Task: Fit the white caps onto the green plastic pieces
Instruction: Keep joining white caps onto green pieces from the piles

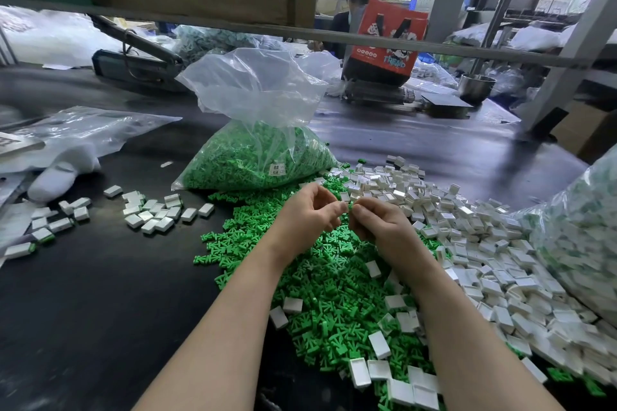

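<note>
Head view showed both hands raised together over the middle of the dark counter [100, 294]. The left hand [305, 215] and the right hand [377, 223] met fingertip to fingertip, pinching between them a small green plastic piece [350, 206]; whether a white cap was already on it could not be told, since the fingers covered most of it.

Beneath the wrists lay a loose heap of green plastic pieces [320, 284], spreading toward the near edge, with a few white rectangular plastic caps [500, 243] scattered on top. The main mass of caps was piled to the right, reaching toward the right edge. Behind the hands stood a clear plastic bag of green pieces [253, 157], open at the top and full.

Toward the left edge sat a small cluster of finished white-capped pieces [157, 212], some showing green at one end. Judged by the piles, the work was at an early stage: the finished cluster looked small beside the unassembled heaps and the full bag, so most of the fitting remained.
</note>
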{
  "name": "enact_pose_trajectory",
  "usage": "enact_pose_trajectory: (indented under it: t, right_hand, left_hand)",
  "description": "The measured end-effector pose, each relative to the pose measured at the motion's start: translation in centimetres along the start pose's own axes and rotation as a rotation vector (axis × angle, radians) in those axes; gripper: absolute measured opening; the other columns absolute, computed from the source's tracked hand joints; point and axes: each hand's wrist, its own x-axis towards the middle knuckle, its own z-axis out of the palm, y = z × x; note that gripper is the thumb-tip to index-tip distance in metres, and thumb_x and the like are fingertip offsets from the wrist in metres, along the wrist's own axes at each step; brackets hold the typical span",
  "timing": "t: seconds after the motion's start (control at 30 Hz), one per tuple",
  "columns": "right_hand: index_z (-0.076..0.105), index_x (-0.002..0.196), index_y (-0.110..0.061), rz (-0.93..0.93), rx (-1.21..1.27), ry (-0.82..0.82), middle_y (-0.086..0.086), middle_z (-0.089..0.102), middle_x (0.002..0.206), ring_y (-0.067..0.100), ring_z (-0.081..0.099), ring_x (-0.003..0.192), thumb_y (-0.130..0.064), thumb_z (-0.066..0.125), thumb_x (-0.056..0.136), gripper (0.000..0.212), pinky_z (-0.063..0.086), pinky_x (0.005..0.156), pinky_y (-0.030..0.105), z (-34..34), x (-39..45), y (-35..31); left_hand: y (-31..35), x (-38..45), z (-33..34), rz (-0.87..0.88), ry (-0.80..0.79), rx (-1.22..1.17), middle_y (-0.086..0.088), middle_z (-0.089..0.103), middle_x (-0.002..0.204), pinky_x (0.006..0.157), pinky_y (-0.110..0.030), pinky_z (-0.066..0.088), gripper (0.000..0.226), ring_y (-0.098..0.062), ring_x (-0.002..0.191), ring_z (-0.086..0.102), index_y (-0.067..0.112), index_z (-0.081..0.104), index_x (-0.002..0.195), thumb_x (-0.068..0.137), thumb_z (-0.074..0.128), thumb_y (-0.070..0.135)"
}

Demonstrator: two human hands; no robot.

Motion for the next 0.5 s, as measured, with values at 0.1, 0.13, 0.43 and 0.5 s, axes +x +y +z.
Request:
enact_pose_trajectory:
  t: [0.1, 0.13, 0.43, 0.5]
  right_hand:
    - [0.051, 0.070, -0.010, -0.003, 0.095, -0.041, -0.011, 0.044, 0.057, 0.006, 0.038, 0.053, -0.017, 0.049, 0.096, 0.027, 0.033, 0.054, 0.016, -0.08, -0.06, -0.32]
    - [0.050, 0.069, -0.011, 0.005, 0.115, -0.051, -0.010, 0.043, 0.056, 0.005, 0.038, 0.052, -0.018, 0.049, 0.094, 0.026, 0.033, 0.053, 0.016, -0.11, -0.10, -0.38]
    - [0.052, 0.071, -0.010, 0.098, 0.184, -0.141, -0.007, 0.043, 0.057, 0.006, 0.036, 0.052, -0.007, 0.045, 0.100, 0.031, 0.032, 0.052, 0.015, -0.60, -0.40, -0.41]
    - [0.052, 0.070, -0.011, 0.100, 0.166, -0.172, -0.009, 0.043, 0.055, 0.004, 0.035, 0.051, -0.007, 0.045, 0.101, 0.032, 0.033, 0.051, 0.014, -0.83, -0.43, -0.31]
  left_hand:
    - [0.22, -0.15, 0.16, -0.018, -0.133, 0.077, 0.001, 0.058, 0.070, 0.067, -0.028, 0.042, 0.026, -0.013, 0.065, 0.052, 0.015, 0.056, 0.079, 0.101, 0.049, 0.027]
    - [0.32, -0.27, 0.28, -0.024, -0.162, 0.070, 0.001, 0.054, 0.069, 0.068, -0.029, 0.039, 0.030, -0.014, 0.066, 0.048, 0.014, 0.056, 0.078, 0.103, 0.045, 0.026]
    - [0.63, -0.59, 0.60, -0.029, -0.249, 0.068, 0.003, 0.041, 0.061, 0.049, -0.020, 0.030, 0.034, -0.006, 0.049, 0.035, 0.015, 0.045, 0.073, 0.105, 0.037, 0.021]
    - [0.65, -0.70, 0.56, -0.041, -0.279, 0.072, 0.003, 0.040, 0.059, 0.046, -0.019, 0.029, 0.035, -0.005, 0.046, 0.034, 0.015, 0.044, 0.072, 0.105, 0.037, 0.022]
